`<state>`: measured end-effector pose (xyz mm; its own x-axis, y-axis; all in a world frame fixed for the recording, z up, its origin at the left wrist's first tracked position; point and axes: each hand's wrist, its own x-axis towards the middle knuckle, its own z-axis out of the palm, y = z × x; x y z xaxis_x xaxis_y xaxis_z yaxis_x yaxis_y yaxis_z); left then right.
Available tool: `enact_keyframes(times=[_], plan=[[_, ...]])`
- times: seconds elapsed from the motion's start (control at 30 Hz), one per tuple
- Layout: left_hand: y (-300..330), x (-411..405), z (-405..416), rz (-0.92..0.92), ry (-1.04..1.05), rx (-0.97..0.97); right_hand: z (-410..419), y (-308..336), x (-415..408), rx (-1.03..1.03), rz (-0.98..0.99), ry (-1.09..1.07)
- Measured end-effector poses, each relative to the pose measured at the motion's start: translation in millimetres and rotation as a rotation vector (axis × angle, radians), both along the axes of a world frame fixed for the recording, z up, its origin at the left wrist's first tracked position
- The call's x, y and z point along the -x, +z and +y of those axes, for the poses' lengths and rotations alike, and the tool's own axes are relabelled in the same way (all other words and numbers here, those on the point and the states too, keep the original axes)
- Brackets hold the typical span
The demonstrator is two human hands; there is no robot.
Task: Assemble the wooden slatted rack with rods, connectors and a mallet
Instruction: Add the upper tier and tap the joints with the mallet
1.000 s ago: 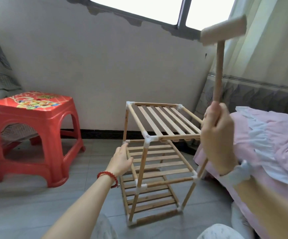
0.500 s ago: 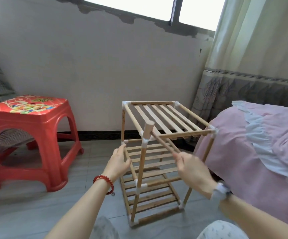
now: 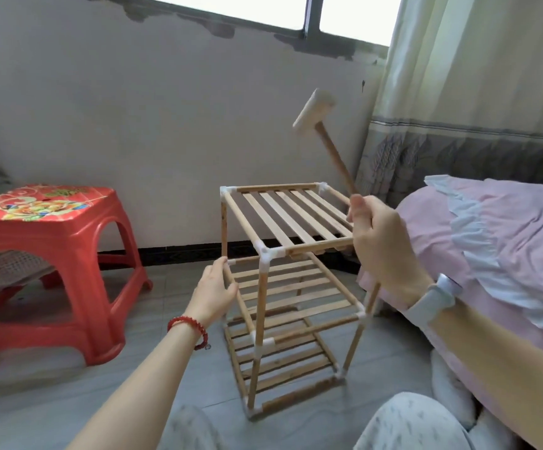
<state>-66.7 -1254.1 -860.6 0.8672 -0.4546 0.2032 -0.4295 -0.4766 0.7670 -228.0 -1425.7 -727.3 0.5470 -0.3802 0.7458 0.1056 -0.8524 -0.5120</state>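
Note:
The wooden slatted rack (image 3: 288,219) stands on the floor in front of me, three slatted tiers joined by white corner connectors (image 3: 265,253). My left hand (image 3: 213,292) grips the middle tier's left rail. My right hand (image 3: 383,245) holds the handle of the wooden mallet (image 3: 315,113), raised above the rack's top right side with its head tilted up and to the left. The right hand hides the top tier's near right corner.
A red plastic stool (image 3: 49,264) stands on the grey floor to the left. A bed with pink bedding (image 3: 497,241) lies close on the right. A wall and a curtain (image 3: 478,76) are behind the rack. My knees show at the bottom edge.
Half a second ago the mallet head lay on the rack's near left top corner. It has swung back up, and the right hand has risen with it. The left hand kept its grip.

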Motion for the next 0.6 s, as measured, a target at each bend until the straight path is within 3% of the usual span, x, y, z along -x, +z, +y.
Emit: enact_keyframes(times=[0.03,0.07,0.17,0.2,0.3,0.37,0.5,0.6], plan=[[0.3,0.4,-2.2,0.006,-0.001,0.001,0.5,-4.1,-0.3,-0.043,-0.059,0.025],[1.3,0.3,-4.7,-0.001,-0.002,0.002,3.2,-16.4,-2.7,-0.085,0.006,0.057],[0.3,4.5,-10.9,0.007,-0.029,-0.010,3.9,-75.2,-5.9,-0.059,0.704,0.041],[-1.6,6.4,-12.4,0.011,-0.036,-0.019,-3.2,-82.2,-5.6,-0.053,0.746,0.024],[-1.2,8.6,-18.1,-0.075,0.011,-0.016,-18.7,-64.7,-2.8,-0.162,0.524,0.046],[6.3,9.8,-26.6,-0.253,0.114,-0.014,-33.8,-56.0,1.0,-0.170,0.455,0.024],[29.2,20.7,-69.7,-0.613,0.078,-0.015,-87.5,-67.8,14.5,-0.281,0.523,-0.090],[39.5,38.5,-129.3,-0.701,-0.102,-0.176,-137.1,-47.5,24.4,-0.212,0.567,-0.261]])
